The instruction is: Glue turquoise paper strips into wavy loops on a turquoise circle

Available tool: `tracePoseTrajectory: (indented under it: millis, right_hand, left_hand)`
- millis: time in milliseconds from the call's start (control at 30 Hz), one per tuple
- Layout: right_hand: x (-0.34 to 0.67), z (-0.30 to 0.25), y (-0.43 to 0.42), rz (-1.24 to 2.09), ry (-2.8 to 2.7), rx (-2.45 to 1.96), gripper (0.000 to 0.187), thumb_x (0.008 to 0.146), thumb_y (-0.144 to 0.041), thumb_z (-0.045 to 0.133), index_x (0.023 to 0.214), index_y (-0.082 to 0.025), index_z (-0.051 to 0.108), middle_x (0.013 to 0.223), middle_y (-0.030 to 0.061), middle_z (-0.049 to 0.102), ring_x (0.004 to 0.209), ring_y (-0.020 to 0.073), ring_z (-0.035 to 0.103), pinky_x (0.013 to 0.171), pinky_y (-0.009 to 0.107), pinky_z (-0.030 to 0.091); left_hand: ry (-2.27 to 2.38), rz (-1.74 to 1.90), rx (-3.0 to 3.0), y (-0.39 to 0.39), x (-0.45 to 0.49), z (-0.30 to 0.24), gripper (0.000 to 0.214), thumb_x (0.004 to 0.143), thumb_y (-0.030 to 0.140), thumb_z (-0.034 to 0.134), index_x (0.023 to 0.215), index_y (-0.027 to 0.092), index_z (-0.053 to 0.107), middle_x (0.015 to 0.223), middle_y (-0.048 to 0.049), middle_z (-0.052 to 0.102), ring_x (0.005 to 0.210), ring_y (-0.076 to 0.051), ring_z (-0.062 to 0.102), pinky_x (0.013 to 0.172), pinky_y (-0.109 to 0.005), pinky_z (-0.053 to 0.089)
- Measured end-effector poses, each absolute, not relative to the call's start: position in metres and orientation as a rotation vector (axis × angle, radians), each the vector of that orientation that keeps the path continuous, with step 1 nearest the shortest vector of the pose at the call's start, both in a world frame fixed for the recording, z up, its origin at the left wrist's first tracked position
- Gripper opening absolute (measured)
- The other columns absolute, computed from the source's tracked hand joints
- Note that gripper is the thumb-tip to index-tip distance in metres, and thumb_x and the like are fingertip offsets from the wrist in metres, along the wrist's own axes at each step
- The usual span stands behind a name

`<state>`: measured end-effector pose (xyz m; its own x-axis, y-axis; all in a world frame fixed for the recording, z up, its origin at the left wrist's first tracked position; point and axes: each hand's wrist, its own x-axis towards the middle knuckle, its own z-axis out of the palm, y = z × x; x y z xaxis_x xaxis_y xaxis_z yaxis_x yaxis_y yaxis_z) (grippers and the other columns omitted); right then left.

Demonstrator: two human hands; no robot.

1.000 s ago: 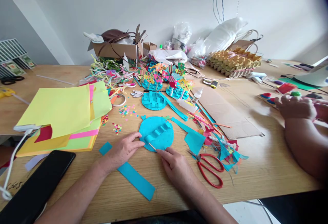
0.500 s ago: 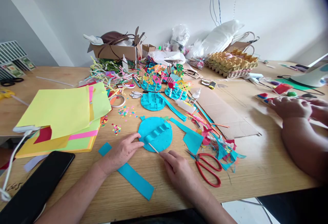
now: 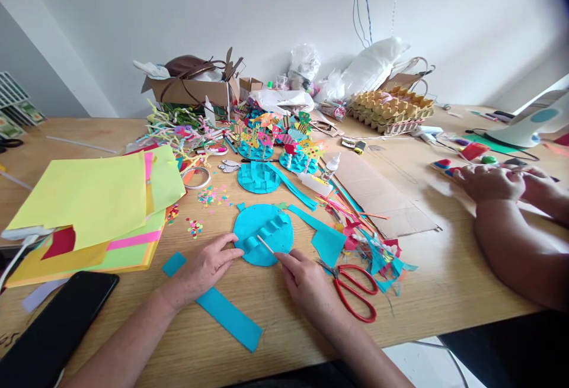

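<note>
A round blue disc lies on the table with a wavy blue paper strip running diagonally across it. My left hand rests its fingertips on the disc's left edge, fingers stretched and apart. Pinched in my right hand is a thin pale stick, its tip at the lower left part of the wavy strip. A flat blue strip lies partly under my left wrist. Red-handled scissors sit open just right of my right hand, near a cut blue piece.
Coloured paper sheets and a black phone lie left. Behind stand a strip-covered blue disc, decorated pieces and a glue bottle. Cardboard and paper scraps lie right, where another person's hands work.
The view has turned slightly right. The stick's tip has moved forward on the disc, up to the wavy strip. My left hand stays at the disc's edge.
</note>
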<state>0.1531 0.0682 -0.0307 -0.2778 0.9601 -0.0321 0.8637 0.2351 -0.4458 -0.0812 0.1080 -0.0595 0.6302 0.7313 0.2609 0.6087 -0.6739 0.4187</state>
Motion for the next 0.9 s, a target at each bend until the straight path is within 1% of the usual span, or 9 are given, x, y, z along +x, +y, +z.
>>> tracePoseTrajectory:
  millis: [133,267,400,600,900]
  right_hand:
    - [0.1511,-0.0346,0.0683,0.577,-2.269,-1.693,0.036,0.082,-0.009,0.039,0.11,-0.02,0.06,0.095,0.0083,0.063,0.083,0.0161,0.062,0.069,0.021,0.044]
    - [0.1504,-0.039,0.0678,0.593,-2.267,-1.691,0.035,0.084,-0.011,0.038,0.11,-0.019,0.06,0.093,0.0092,0.062,0.083,0.0166,0.062,0.07,0.022,0.044]
    - [0.1503,-0.039,0.0683,0.611,-2.279,-1.682,0.034,0.084,-0.01,0.038,0.107,-0.021,0.061,0.091,0.008,0.062,0.081,0.0156,0.061,0.068,0.021,0.043]
    - [0.1502,-0.0361,0.0686,0.608,-2.303,-1.682,0.033,0.086,-0.013,0.037,0.107,-0.021,0.061,0.088,0.0064,0.061,0.077,0.0146,0.061,0.064,0.02,0.042]
    - [0.1509,-0.0379,0.0684,0.62,-2.304,-1.65,0.032,0.087,-0.014,0.036,0.106,-0.02,0.061,0.087,0.0073,0.061,0.075,0.0149,0.061,0.063,0.02,0.041]
  left_hand:
    - [1.083,0.595,2.559,0.1077,-0.0811,-0.0597,0.031,0.086,0.01,0.04,0.105,0.024,0.059,0.12,-0.0056,0.047,0.105,-0.017,0.053,0.087,-0.027,0.046]
    - [1.086,0.586,2.563,0.108,-0.0804,-0.0585,0.031,0.086,0.01,0.039,0.105,0.024,0.059,0.12,-0.0058,0.047,0.105,-0.017,0.053,0.087,-0.027,0.047]
    - [1.082,0.6,2.56,0.1084,-0.0802,-0.0581,0.031,0.085,0.009,0.039,0.104,0.023,0.059,0.119,-0.0064,0.048,0.104,-0.017,0.054,0.087,-0.028,0.047]
    - [1.099,0.62,2.549,0.1079,-0.0799,-0.06,0.031,0.086,0.011,0.039,0.104,0.024,0.06,0.118,-0.0057,0.05,0.104,-0.018,0.054,0.086,-0.029,0.048]
    - [1.12,0.628,2.552,0.1072,-0.0796,-0.0618,0.031,0.086,0.013,0.039,0.106,0.025,0.06,0.119,-0.0057,0.05,0.105,-0.019,0.054,0.087,-0.03,0.048]
